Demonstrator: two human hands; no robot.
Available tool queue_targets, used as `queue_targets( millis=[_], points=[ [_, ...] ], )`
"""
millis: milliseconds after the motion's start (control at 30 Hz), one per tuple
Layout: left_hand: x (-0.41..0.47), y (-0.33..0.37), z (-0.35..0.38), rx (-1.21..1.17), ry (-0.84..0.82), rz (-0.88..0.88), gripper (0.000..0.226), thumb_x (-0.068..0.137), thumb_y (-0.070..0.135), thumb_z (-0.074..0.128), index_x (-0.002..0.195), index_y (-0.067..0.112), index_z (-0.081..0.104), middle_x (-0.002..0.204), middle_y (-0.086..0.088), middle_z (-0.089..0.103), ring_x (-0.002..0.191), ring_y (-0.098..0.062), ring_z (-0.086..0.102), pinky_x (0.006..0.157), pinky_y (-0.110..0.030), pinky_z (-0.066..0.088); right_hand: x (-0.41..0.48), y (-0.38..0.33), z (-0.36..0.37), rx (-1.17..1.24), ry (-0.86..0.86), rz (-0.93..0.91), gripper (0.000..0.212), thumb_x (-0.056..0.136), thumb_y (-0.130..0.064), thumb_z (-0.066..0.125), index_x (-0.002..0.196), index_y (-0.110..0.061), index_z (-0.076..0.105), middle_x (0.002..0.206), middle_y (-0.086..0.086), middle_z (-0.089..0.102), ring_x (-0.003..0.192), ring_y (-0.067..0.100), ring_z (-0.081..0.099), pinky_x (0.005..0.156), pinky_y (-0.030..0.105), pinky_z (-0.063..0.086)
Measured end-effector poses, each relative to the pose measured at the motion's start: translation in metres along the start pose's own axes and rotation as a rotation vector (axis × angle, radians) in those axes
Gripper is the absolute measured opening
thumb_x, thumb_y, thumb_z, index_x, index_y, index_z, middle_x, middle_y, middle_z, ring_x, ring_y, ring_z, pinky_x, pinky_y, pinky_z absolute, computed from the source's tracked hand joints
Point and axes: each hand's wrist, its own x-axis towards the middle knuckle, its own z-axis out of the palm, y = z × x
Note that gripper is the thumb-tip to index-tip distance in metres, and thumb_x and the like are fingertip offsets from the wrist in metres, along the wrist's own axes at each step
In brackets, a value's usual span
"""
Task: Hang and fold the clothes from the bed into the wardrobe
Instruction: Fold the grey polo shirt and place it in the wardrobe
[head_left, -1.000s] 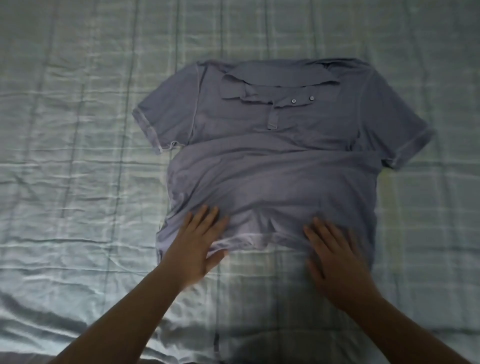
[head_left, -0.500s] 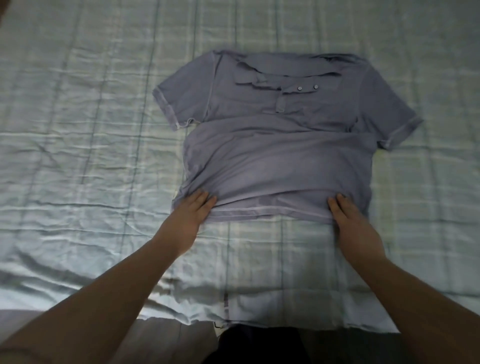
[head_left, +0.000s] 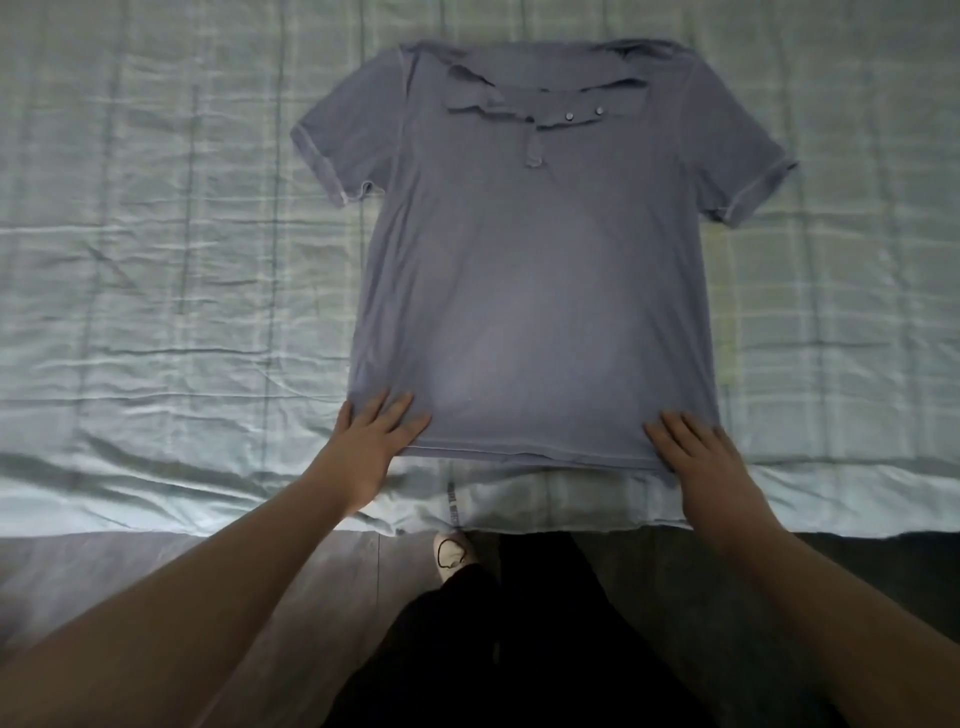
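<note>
Lying flat and face up on the bed (head_left: 156, 291), the shirt (head_left: 535, 291) is spread full length, collar at the far side, both short sleeves out to the sides, hem close to the near edge of the mattress. The left hand (head_left: 371, 441) rests palm down on the hem's left corner, fingers spread and flat, gripping nothing. The right hand (head_left: 698, 457) lies the same way on the right corner, open and pressing the cloth to the sheet.

This looks like the smoothing step that comes ahead of folding: the body is nearly free of creases, though the collar and placket sit a little askew. The next move probably calls for pinching a side or sleeve and bringing it across toward the middle, keeping the hem lined up so the fold stays square. No wardrobe is in view, so putting away is some way off.
</note>
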Motion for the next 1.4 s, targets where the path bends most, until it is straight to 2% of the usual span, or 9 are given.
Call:
queue_targets(
  millis=[200, 300, 400, 533, 633, 867, 1067, 1300, 1400],
  points=[
    [-0.001, 0.007, 0.023, 0.086, -0.042, -0.047, 0.101, 0.085, 0.001, 0.050, 0.155, 0.039, -0.011, 0.166, 0.002, -0.012, 0.152, -0.029, -0.015, 0.119, -0.057, -0.005, -0.002, -0.004, 0.022, -0.039, -0.142, 0.023, 0.097, 0.070, -0.009, 0.067, 0.156, -0.019, 0.023, 0.158, 0.013, 0.031, 0.143, 0.035, 0.032, 0.114, 0.050, 0.031],
    [0.003, 0.009, 0.025, 0.045, -0.033, -0.081, 0.087, 0.088, 0.020, 0.049, 0.157, 0.039, -0.001, 0.167, 0.002, -0.004, 0.153, -0.026, -0.011, 0.119, -0.058, -0.008, 0.001, -0.015, 0.023, -0.007, -0.145, 0.099, 0.088, 0.073, -0.021, 0.065, 0.154, -0.019, 0.029, 0.159, 0.010, 0.031, 0.144, 0.031, 0.030, 0.117, 0.051, 0.023],
    [0.010, 0.016, 0.017, 0.025, 0.041, -0.076, 0.074, 0.086, 0.038, 0.042, 0.155, 0.039, 0.017, 0.166, 0.003, 0.013, 0.154, -0.024, -0.001, 0.119, -0.060, -0.006, 0.012, -0.026, 0.011, 0.072, 0.011, 0.168, 0.061, 0.078, -0.029, 0.056, 0.138, -0.017, 0.051, 0.147, 0.007, 0.047, 0.136, 0.028, 0.041, 0.115, 0.053, 0.025],
    [0.038, 0.038, -0.016, 0.008, 0.133, -0.052, 0.068, 0.088, 0.045, 0.022, 0.156, 0.033, 0.022, 0.165, 0.000, 0.019, 0.154, -0.026, 0.005, 0.119, -0.062, 0.000, 0.043, -0.033, -0.015, 0.170, 0.150, 0.122, 0.056, 0.081, -0.031, 0.037, 0.130, -0.013, 0.057, 0.139, 0.009, 0.054, 0.131, 0.030, 0.047, 0.108, 0.046, 0.037],
    [0.077, 0.059, -0.051, 0.000, 0.146, -0.036, 0.063, 0.098, 0.042, 0.026, 0.158, 0.030, 0.010, 0.167, -0.001, 0.010, 0.154, -0.025, 0.000, 0.121, -0.057, 0.000, 0.079, -0.026, -0.040, 0.229, 0.236, 0.156, 0.055, 0.083, -0.027, 0.040, 0.133, -0.009, 0.055, 0.140, 0.015, 0.053, 0.130, 0.035, 0.047, 0.108, 0.048, 0.040],
    [0.221, 0.114, -0.144, 0.021, 0.180, 0.039, 0.066, 0.100, 0.033, 0.034, 0.158, 0.026, 0.006, 0.167, -0.005, 0.004, 0.153, -0.028, -0.004, 0.123, -0.052, 0.002, 0.172, 0.051, -0.098, 0.370, 0.437, 0.229, 0.055, 0.081, -0.020, 0.044, 0.133, -0.007, 0.054, 0.134, 0.017, 0.056, 0.124, 0.036, 0.051, 0.103, 0.046, 0.045],
    [0.345, 0.172, -0.204, 0.064, 0.294, 0.163, 0.076, 0.085, 0.049, 0.007, 0.155, 0.024, 0.023, 0.162, -0.008, 0.024, 0.150, -0.033, 0.016, 0.120, -0.050, 0.017, 0.251, 0.152, -0.128, 0.628, 0.595, 0.509, 0.040, 0.088, -0.014, 0.057, 0.127, -0.012, 0.056, 0.122, 0.015, 0.061, 0.115, 0.036, 0.055, 0.094, 0.045, 0.047],
    [0.448, 0.247, -0.221, -0.077, 0.476, 0.350, 0.065, 0.089, 0.044, 0.038, 0.145, 0.013, 0.046, 0.150, -0.015, 0.045, 0.142, -0.037, 0.036, 0.113, -0.054, 0.035, 0.323, 0.253, -0.138, 0.700, 0.568, 0.759, 0.045, 0.089, -0.024, 0.062, 0.131, -0.010, 0.055, 0.128, 0.017, 0.055, 0.118, 0.037, 0.051, 0.096, 0.044, 0.043],
    [0.461, 0.273, -0.205, -0.064, 0.522, 0.421, 0.066, 0.083, 0.044, 0.053, 0.139, 0.011, 0.053, 0.147, -0.014, 0.049, 0.141, -0.036, 0.039, 0.112, -0.051, 0.037, 0.340, 0.269, -0.134, 0.651, 0.474, 0.770, 0.032, 0.087, -0.030, 0.064, 0.114, -0.013, 0.060, 0.111, 0.016, 0.059, 0.106, 0.037, 0.054, 0.088, 0.043, 0.046]
  ],
)
